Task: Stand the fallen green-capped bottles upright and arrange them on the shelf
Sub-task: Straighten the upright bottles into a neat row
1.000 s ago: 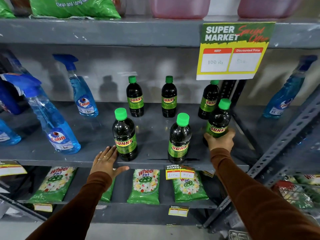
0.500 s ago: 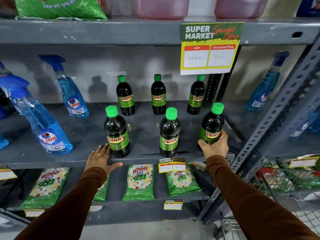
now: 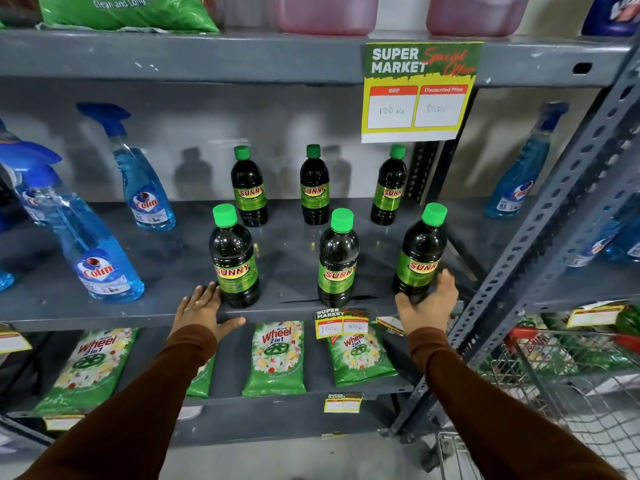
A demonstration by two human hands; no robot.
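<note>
Left hand (image 3: 200, 310): flat on the front lip of the grey shelf (image 3: 166, 308), fingers spread and holding nothing, fingertips just beside the base of the front-left bottle (image 3: 234, 258), thumb hanging over the shelf edge; brown sleeve runs back toward the camera
Right hand (image 3: 427, 303): at the base of the front-right bottle (image 3: 420, 252), fingers loosely spread and curved around its lower part — blurred, so whether they touch the bottle cannot be told
Lower shelf: green Wheel packets (image 3: 275, 358) lie flat below the hands, with a small yellow price tag (image 3: 341, 323) hanging from the shelf edge above them
Front row: three green-capped SUNNY bottles upright near the front edge — front-left bottle, front-middle bottle (image 3: 337, 259), front-right bottle, well spaced apart
Back row: three more green-capped bottles upright near the rear wall — back-left bottle (image 3: 248, 187), back-middle bottle (image 3: 314, 185), back-right bottle (image 3: 389, 185), each roughly behind a gap or bottle of the front row
Left side of shelf: blue Colin spray bottles (image 3: 104, 258), one near the front and another further back beside the wall
Right side: perforated grey upright (image 3: 540, 233), a wire basket (image 3: 568, 368) low down, another blue spray bottle (image 3: 519, 181) beyond the post
Overhead: a yellow and green SUPER MARKET sign (image 3: 419, 91) hangs from the upper shelf edge, reading 100 Rs and 80 Rs
</note>
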